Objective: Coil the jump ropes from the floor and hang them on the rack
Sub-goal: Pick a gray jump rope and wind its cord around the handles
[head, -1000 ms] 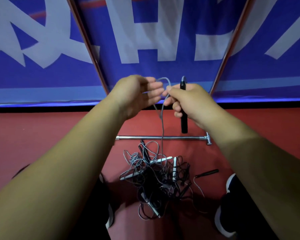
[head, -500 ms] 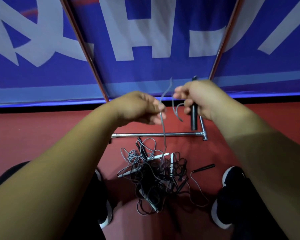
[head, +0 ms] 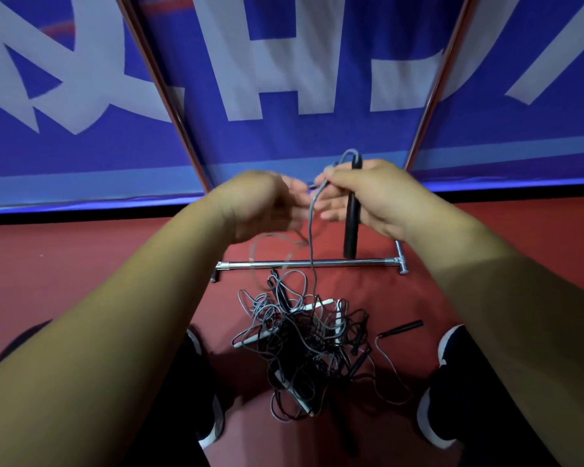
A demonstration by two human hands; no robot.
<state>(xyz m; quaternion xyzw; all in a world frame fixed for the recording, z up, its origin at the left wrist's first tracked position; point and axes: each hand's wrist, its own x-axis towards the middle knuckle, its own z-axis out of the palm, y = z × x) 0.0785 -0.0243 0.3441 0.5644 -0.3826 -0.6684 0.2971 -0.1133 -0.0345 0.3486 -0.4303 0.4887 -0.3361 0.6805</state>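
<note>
Right hand (head: 378,197), centre-right of frame, fingers wrapped round a black cylindrical jump-rope handle (head: 352,227), held upright; handle bottom end hangs just above the chrome base bar. Thin grey rope cord (head: 312,244) arcs out of the handle top, passes under the right thumb and drops down the middle of frame into the pile. Left hand (head: 260,203), centre of frame, fingers curled toward the right hand, tips at the cord; blurred, so cannot tell whether they actually pinch it. A faint blurred loop of cord shows below the left hand.

Tangled pile of grey and black jump ropes (head: 304,342) lies on the red floor (head: 81,264), lower centre, between the two shoes. White slim handles stick out of the tangle; one loose black handle (head: 400,329) lies just right of the pile, apart from it, cord trailing from it back toward the pile.

Chrome metal rack base bar (head: 304,263) lies horizontal across mid-frame, beyond the pile, with short feet at both ends. Two copper-toned rack uprights (head: 162,92) slant up to the upper left and upper right of frame. Nothing hangs on the visible rack parts.

Blue banner with large white lettering (head: 284,62) fills the top half behind the rack. Dark shoes with white soles (head: 442,392) at lower left and lower right. Bare forearms run in from both bottom corners.
</note>
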